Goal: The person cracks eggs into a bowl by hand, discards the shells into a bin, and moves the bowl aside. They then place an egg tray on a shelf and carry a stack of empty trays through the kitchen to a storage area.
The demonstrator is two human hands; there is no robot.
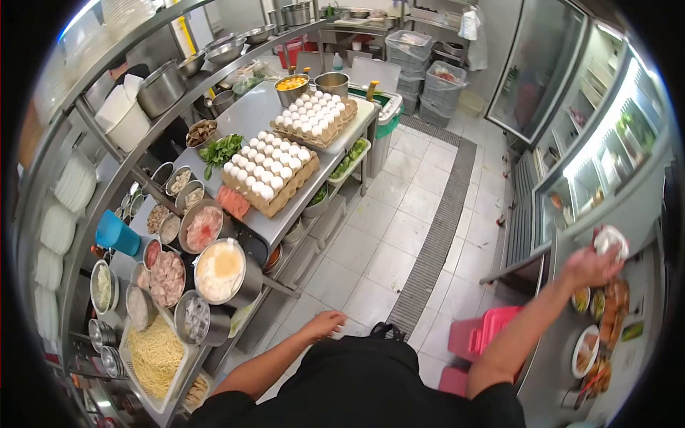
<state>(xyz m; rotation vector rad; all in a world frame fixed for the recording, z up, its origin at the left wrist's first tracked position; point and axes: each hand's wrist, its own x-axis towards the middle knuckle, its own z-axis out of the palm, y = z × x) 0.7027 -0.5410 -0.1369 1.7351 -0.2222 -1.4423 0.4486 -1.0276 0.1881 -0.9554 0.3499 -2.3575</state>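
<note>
My right hand (592,267) is stretched out to the right over the steel counter, its fingers around a small white and reddish item (611,242) that I cannot make out clearly. Below that hand on the counter lie a white oval dish of food (586,351) and two small bowls. My left hand (326,325) hangs low in front of my body, above the floor, with its fingers loosely curled and nothing visible in them. To its left stands a metal pot with white and yellowish contents (220,271).
Egg trays (271,171) and green leaves (221,152) sit on the left steel table. A white basket of noodles (154,357) is at the lower left. A pink bin (492,324) stands below my right arm. An open glass door (539,68) is at the back right.
</note>
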